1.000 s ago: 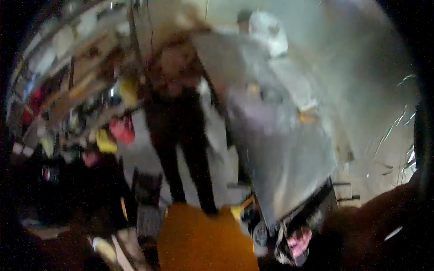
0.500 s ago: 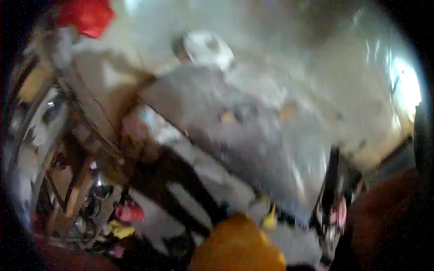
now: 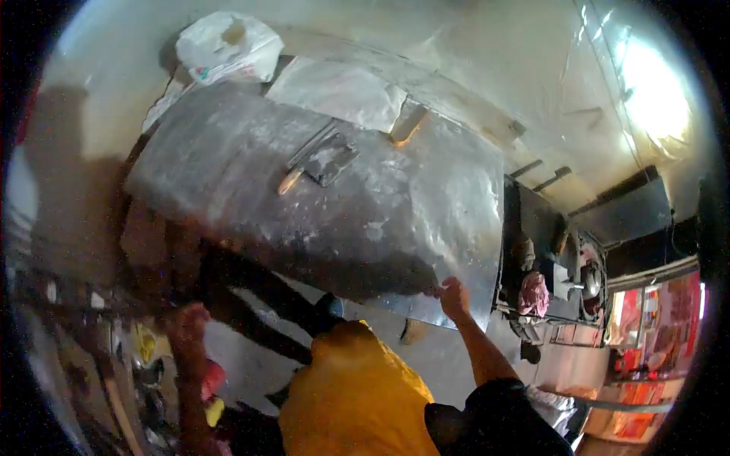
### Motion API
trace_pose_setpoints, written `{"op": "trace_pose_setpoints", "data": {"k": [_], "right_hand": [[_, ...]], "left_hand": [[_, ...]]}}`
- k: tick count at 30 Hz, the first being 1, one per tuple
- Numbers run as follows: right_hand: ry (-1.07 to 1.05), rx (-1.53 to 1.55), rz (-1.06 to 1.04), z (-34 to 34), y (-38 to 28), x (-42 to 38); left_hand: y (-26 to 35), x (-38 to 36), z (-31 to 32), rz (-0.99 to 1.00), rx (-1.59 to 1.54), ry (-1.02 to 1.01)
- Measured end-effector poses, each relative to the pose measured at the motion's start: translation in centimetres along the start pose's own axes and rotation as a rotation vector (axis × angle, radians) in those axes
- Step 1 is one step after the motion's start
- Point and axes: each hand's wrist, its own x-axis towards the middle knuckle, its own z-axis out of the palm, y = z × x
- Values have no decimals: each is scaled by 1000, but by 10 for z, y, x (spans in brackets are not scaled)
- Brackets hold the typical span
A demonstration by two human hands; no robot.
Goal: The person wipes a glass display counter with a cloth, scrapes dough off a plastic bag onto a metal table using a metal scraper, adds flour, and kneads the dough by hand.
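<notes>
My right hand (image 3: 456, 299) is at the front edge of a metal-topped table (image 3: 251, 171), its fingers curled together. Whether they pinch something small or only touch the edge is hidden. On the left, my left hand (image 3: 192, 318) hangs low, away from the table, dim and blurred, so its fingers do not show clearly. Lying on the tabletop is a dark, flat rectangular tool (image 3: 328, 161) with a short wooden handle. Farther back rests a pale wooden piece (image 3: 409, 128) with a rounded orange-brown end. Whitish smears mark the metal.
A white plastic bag (image 3: 228, 49) and a pale sheet (image 3: 338, 93) lie along the table's back edge by the wall. To the right are a dark counter with a pink cloth (image 3: 534, 295) and a bright doorway. Shelving with clutter (image 3: 144, 357) stands at lower left.
My view has swung right and steadied from a heavy blur. The table, bag and tools are now sharp, and my right hand has come to the table's front edge.
</notes>
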Motion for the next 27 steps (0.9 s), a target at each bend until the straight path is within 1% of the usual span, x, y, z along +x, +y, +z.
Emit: {"op": "trace_pose_setpoints", "data": {"k": [1,2,3,4,5,6,7,8,9,11,12,13,14,15,17,18,20,21,23,24,25,26,27], "right_hand": [[7,11,23,5,-5,-6],[-24,-1,-47,1,-16,-12],[-55,-13,-120,-1,-22,-17],[-49,131,62,24,-2,-14],[-41,145,73,21,-14,-18],[20,126,86,5,-43,-25],[81,111,96,-3,-67,-26],[149,84,83,1,-76,-29],[159,106,84,12,-80,-34],[-23,57,-112,30,-89,-40],[-130,104,-69,31,-109,-42],[-236,150,-24,27,-139,-48],[-277,205,-74,22,-167,-53],[-317,258,-123,22,-190,-56],[-371,307,-241,47,-212,-60],[-355,310,-214,64,-223,-65],[-358,370,-136,96,-246,-65],[-342,362,-113,96,-266,-60],[-348,405,-55,84,-309,-46],[-352,403,-43,81,-322,-39],[-261,444,-129,78,-334,-33],[-165,483,-212,78,-343,-27],[-160,489,-193,87,-349,-19]], "left_hand": [[-7,1,7,-199,153,-43],[-12,2,16,-397,309,-85],[-47,-2,23,-247,75,-174],[-74,1,24,-100,-158,-259],[-61,5,31,-207,-180,-267],[-45,9,42,-308,-199,-268],[-45,19,48,-331,-115,-318],[-55,32,55,-353,-32,-361],[-70,45,60,-332,-17,-358],[-93,75,73,-264,32,-448],[-81,94,82,-246,38,-461],[-63,117,98,-97,159,-473],[-51,140,109,54,276,-483],[-60,165,122,72,276,-504],[-94,214,159,454,424,-360],[-95,234,173,469,416,-387],[-94,267,206,439,505,-422],[-107,279,222,450,488,-444],[-150,303,252,342,505,-505],[-172,315,263,375,591,-490],[-150,319,260,374,594,-504],[-95,321,255,155,663,-738],[-47,316,248,-72,729,-969]]}}
